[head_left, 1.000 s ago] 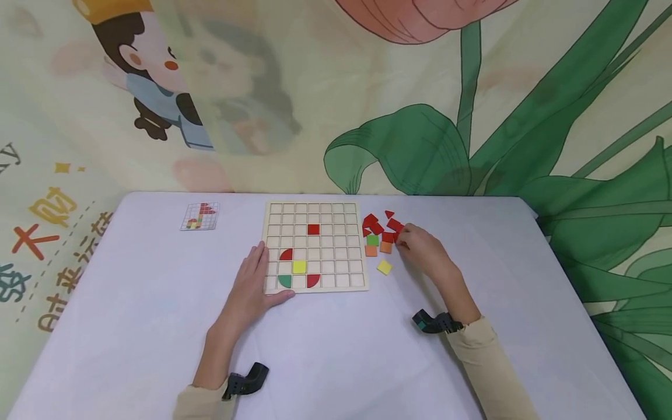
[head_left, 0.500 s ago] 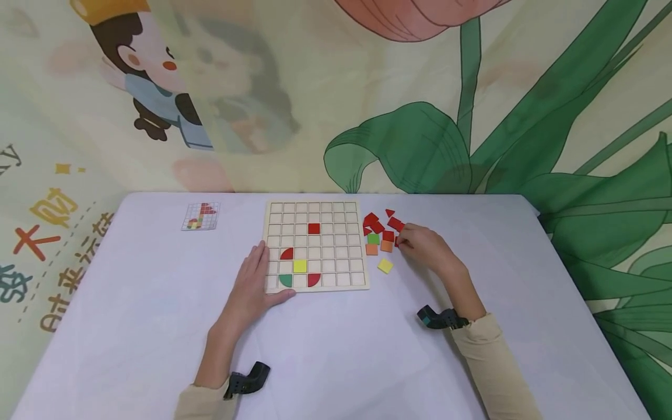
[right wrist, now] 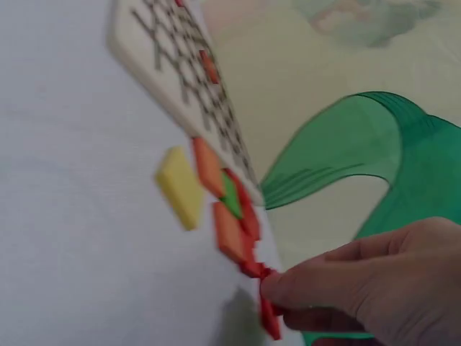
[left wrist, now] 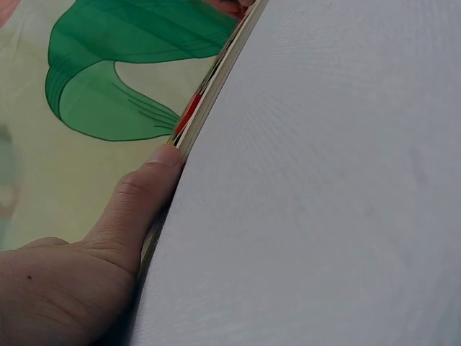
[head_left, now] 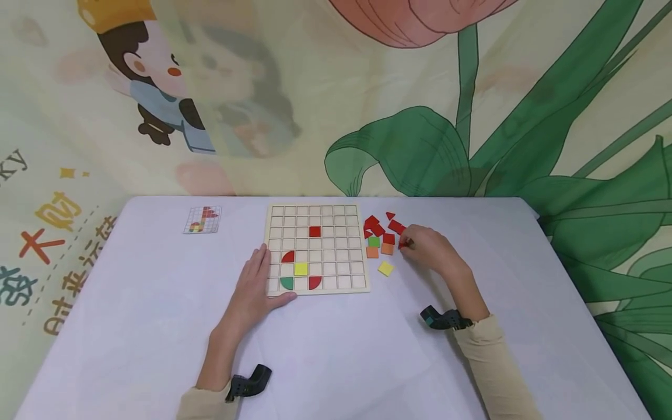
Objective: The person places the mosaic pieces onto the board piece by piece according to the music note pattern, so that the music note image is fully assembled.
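Observation:
A pale wooden grid board (head_left: pixel 340 253) lies on the table. Red, yellow and green pieces sit in its cells, among them a red square (head_left: pixel 315 231), a yellow square (head_left: pixel 301 269) and a green quarter circle (head_left: pixel 286 283). My left hand (head_left: pixel 252 287) rests against the board's left edge, fingers straight; its thumb (left wrist: pixel 148 191) lies along the front edge. Right of the board, my right hand (head_left: pixel 431 248) pinches a small red piece (right wrist: pixel 269 317) between thumb and fingers. Its exact shape is mostly hidden.
Beside the pinching fingers lie several loose red pieces (head_left: pixel 371 221), a green square (head_left: pixel 374 241), two orange squares (head_left: pixel 372 252) and a yellow square (head_left: pixel 385 268). A small pattern card (head_left: pixel 202 220) lies at the back left of the white table (head_left: pixel 336 361). A printed curtain hangs behind.
My right hand has shifted slightly to the right, away from the loose pieces, with red showing at its fingertips. The left hand stays against the board.

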Demonstrator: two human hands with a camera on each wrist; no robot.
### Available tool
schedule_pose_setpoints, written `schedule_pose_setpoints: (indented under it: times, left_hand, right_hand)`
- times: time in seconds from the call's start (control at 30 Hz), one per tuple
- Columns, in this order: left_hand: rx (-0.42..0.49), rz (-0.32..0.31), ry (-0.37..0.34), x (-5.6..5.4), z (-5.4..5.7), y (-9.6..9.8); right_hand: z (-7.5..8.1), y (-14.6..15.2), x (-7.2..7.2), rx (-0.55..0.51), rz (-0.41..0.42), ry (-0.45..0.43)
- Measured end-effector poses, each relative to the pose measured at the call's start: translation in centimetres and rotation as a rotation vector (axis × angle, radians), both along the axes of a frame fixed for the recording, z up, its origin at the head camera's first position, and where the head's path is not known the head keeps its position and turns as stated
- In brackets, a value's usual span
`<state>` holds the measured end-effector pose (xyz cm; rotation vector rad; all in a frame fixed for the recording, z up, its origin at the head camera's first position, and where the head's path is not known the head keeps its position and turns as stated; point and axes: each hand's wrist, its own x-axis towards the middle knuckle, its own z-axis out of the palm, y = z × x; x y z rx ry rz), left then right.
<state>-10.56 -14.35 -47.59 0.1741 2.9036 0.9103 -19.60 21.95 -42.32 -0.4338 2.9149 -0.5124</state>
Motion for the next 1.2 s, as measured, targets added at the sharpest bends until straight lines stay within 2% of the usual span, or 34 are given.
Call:
schedule_pose_setpoints:
  times: [0.07,0.13,0.23,0.33,0.5,0.63,0.77,0.87,1.2]
  left_hand:
    - [0.003,0.001,-0.001,0.0,0.0,0.0]
    - [0.007,0.003,0.001,0.0,0.0,0.0]
    - [0.005,0.005,0.005,0.1,0.0,-0.1]
    - [0.008,0.005,0.001,0.2,0.1,-0.2]
    - [0.001,0.001,-0.015,0.2,0.1,-0.2]
    - [-0.01,-0.005,-0.01,0.2,0.2,-0.2]
    - [-0.018,0.0,-0.009,0.2,0.3,-0.2]
    - [-0.014,0.002,-0.009,0.3,0.5,-0.2]
    - [-0.017,-0.008,-0.001,0.2,0.6,-0.1]
  right_hand:
    - [0.6,-0.1,0.1,-0.058,-0.018,0.016]
    - [1.1,-0.7,0.4,-0.121,0.0,0.04]
    - [1.8,-3.0,0.9,-0.188,0.087,0.063]
    - [2.1,-6.8,1.2,-0.227,0.188,0.063]
    - [1.8,-13.5,1.2,-0.192,0.326,0.019]
    - [0.5,-16.9,1.0,-0.116,0.371,-0.026]
    - [-0.7,-18.2,0.9,-0.088,0.38,-0.027]
    - [-1.1,-18.4,0.8,-0.107,0.373,-0.012]
    - [-1.4,-18.4,1.0,-0.132,0.372,0.011]
